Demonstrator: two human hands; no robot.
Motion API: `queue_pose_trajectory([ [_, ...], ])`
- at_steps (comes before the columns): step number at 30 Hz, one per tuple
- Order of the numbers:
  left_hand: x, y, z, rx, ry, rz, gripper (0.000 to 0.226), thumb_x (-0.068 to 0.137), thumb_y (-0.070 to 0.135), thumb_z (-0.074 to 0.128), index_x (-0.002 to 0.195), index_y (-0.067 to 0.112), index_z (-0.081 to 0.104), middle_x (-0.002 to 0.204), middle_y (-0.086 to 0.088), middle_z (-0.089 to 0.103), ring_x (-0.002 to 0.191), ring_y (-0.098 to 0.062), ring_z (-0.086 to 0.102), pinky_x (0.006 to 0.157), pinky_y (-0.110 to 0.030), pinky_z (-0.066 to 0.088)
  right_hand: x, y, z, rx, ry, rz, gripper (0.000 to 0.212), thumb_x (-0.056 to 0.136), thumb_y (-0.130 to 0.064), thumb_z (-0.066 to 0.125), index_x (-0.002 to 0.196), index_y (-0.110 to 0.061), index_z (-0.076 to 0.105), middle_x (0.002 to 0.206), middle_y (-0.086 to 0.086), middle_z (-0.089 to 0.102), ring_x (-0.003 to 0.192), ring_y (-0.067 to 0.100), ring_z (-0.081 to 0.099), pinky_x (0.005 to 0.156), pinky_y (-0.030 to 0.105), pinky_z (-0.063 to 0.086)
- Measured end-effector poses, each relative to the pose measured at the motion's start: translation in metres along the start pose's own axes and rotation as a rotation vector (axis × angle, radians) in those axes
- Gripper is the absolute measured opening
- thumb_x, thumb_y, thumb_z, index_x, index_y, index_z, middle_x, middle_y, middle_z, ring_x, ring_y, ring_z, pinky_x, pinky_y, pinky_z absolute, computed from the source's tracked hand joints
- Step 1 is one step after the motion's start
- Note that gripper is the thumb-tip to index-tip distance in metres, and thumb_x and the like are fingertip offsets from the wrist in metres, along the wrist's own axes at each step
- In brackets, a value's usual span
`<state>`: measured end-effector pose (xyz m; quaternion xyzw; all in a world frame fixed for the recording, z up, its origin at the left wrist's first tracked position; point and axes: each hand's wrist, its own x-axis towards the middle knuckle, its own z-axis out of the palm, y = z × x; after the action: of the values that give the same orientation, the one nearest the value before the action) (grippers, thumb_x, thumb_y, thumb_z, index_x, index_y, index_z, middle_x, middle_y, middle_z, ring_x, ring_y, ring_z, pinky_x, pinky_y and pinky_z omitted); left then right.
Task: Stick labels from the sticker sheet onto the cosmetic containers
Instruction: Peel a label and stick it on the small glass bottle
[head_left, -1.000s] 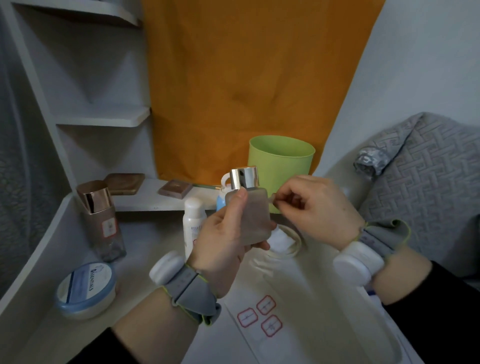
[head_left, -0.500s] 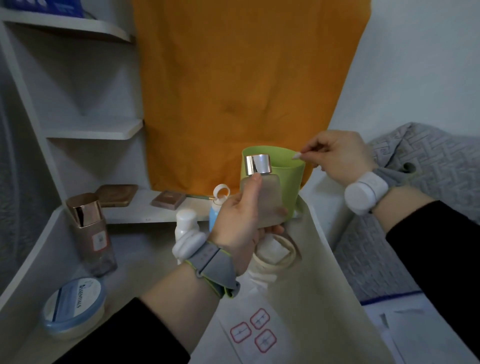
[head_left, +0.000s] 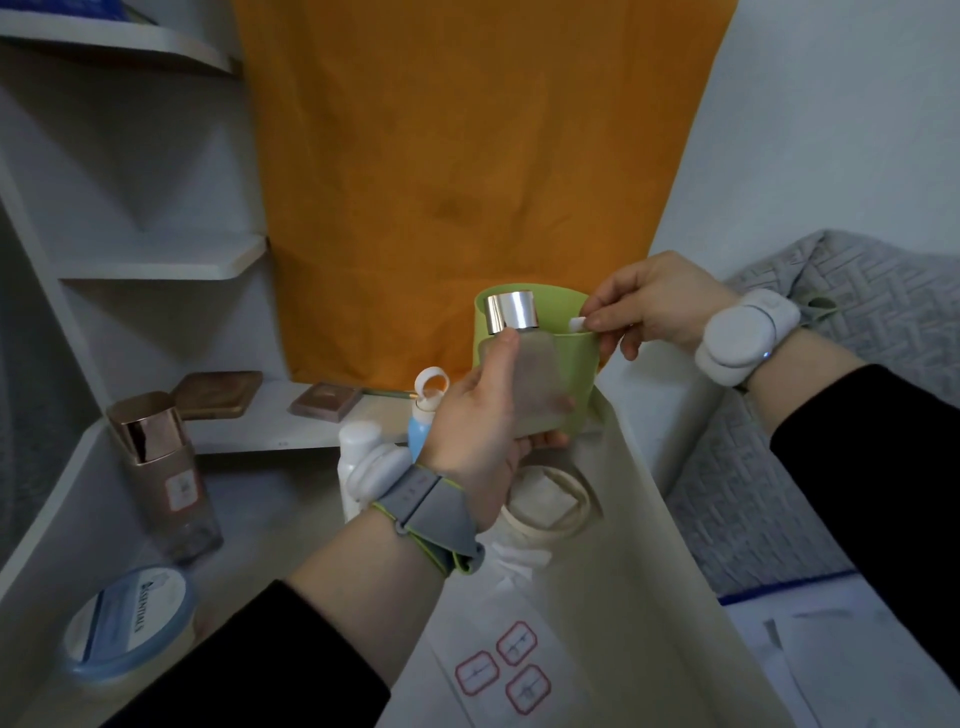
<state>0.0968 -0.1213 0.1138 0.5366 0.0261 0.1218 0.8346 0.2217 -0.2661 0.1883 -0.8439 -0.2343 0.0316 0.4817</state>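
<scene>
Right hand (head_left: 655, 307) is pinching a white bit (head_left: 576, 325) over green cup (head_left: 577, 375), just R of upright bottle (head_left: 531, 382) gripped in L hand (head_left: 478, 427).

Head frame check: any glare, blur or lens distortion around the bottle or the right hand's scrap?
Head view: dim, even light; the strongest glare sits on the silver cap. Head view: the wide lens bows the shelves. Head view: slightly soft, so the white scrap pinched by the right hand shows no detail; the frosted bottle in the left hand reads clearly.
</scene>
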Motion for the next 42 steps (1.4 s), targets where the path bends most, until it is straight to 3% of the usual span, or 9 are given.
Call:
queue_pose_trajectory([
  [10, 0.006, -0.003, -0.003, -0.002, -0.007, 0.003, 0.048, 0.094, 0.049, 0.05, 0.113, 0.006, 0.064, 0.088, -0.014, 0.072, 0.075, -0.029, 0.068, 0.056, -0.034, 0.05, 0.004, -0.003, 0.006, -0.005, 0.077, 0.014, 0.007, 0.078, 0.011, 0.067, 0.083, 0.005, 0.067, 0.061, 0.018, 0.063, 0.047, 0.023, 0.06, 0.038, 0.025, 0.049],
  [14, 0.006, -0.005, -0.003, 0.0, -0.018, 0.001, 0.045, 0.095, 0.047, 0.049, 0.11, 0.007, 0.064, 0.085, -0.013, 0.072, 0.073, -0.028, 0.067, 0.056, -0.034, 0.049, 0.006, -0.005, 0.005, -0.06, 0.108, -0.009, 0.017, 0.077, 0.014, 0.063, 0.082, -0.003, 0.066, 0.065, 0.017, 0.063, 0.043, 0.02, 0.058, 0.037, 0.024, 0.047],
  [17, 0.006, -0.006, -0.003, -0.001, -0.017, 0.005, 0.044, 0.095, 0.047, 0.049, 0.106, 0.007, 0.065, 0.083, -0.014, 0.071, 0.072, -0.028, 0.067, 0.056, -0.033, 0.049, 0.007, -0.005, 0.006, -0.119, 0.141, -0.026, 0.022, 0.075, 0.013, 0.063, 0.076, -0.009, 0.067, 0.062, 0.013, 0.063, 0.047, 0.024, 0.054, 0.036, 0.022, 0.042],
  [22, 0.005, -0.005, -0.002, 0.004, -0.016, -0.004, 0.044, 0.095, 0.047, 0.049, 0.107, 0.007, 0.065, 0.085, -0.015, 0.073, 0.073, -0.028, 0.069, 0.056, -0.033, 0.049, 0.005, -0.002, 0.003, -0.146, 0.119, -0.048, 0.025, 0.07, 0.009, 0.063, 0.061, -0.011, 0.074, 0.064, 0.025, 0.066, 0.053, 0.03, 0.052, 0.044, 0.025, 0.043],
  [25, 0.005, -0.004, -0.003, 0.007, -0.013, -0.011, 0.046, 0.095, 0.048, 0.049, 0.109, 0.007, 0.064, 0.087, -0.017, 0.072, 0.074, -0.029, 0.068, 0.056, -0.033, 0.05, 0.003, -0.002, 0.001, -0.142, 0.101, -0.039, 0.028, 0.069, 0.009, 0.064, 0.061, -0.015, 0.075, 0.055, 0.017, 0.065, 0.042, 0.024, 0.047, 0.043, 0.023, 0.04],
  [28, 0.005, -0.003, -0.003, 0.004, -0.013, -0.01, 0.046, 0.095, 0.048, 0.048, 0.108, 0.007, 0.065, 0.083, -0.014, 0.072, 0.073, -0.028, 0.068, 0.056, -0.033, 0.049, 0.0, -0.005, 0.0, -0.163, 0.076, -0.026, 0.024, 0.07, 0.008, 0.065, 0.065, -0.012, 0.076, 0.052, 0.015, 0.064, 0.036, 0.018, 0.044, 0.04, 0.018, 0.038],
  [34, 0.003, -0.004, -0.004, 0.007, -0.012, -0.004, 0.045, 0.095, 0.048, 0.048, 0.107, 0.008, 0.065, 0.081, -0.012, 0.073, 0.071, -0.027, 0.068, 0.056, -0.032, 0.049, -0.004, -0.007, 0.008, -0.289, 0.029, -0.021, 0.02, 0.068, 0.004, 0.071, 0.076, -0.013, 0.076, 0.061, 0.023, 0.066, 0.042, 0.018, 0.052, 0.039, 0.019, 0.035],
  [37, 0.002, -0.005, -0.005, 0.003, -0.011, -0.004, 0.044, 0.096, 0.048, 0.048, 0.107, 0.009, 0.064, 0.08, -0.011, 0.073, 0.071, -0.026, 0.068, 0.055, -0.032, 0.049, -0.006, -0.007, 0.01, -0.254, 0.033, -0.053, 0.02, 0.07, 0.008, 0.069, 0.077, -0.01, 0.073, 0.067, 0.024, 0.066, 0.049, 0.025, 0.055, 0.034, 0.013, 0.035],
  [42, 0.001, -0.005, -0.005, 0.002, -0.004, -0.006, 0.045, 0.095, 0.048, 0.048, 0.11, 0.008, 0.063, 0.085, -0.012, 0.072, 0.07, -0.025, 0.069, 0.055, -0.032, 0.05, -0.009, -0.004, 0.015, -0.122, 0.055, -0.103, 0.03, 0.071, 0.016, 0.066, 0.084, -0.01, 0.063, 0.072, 0.012, 0.067, 0.043, 0.024, 0.054, 0.033, 0.012, 0.032],
])
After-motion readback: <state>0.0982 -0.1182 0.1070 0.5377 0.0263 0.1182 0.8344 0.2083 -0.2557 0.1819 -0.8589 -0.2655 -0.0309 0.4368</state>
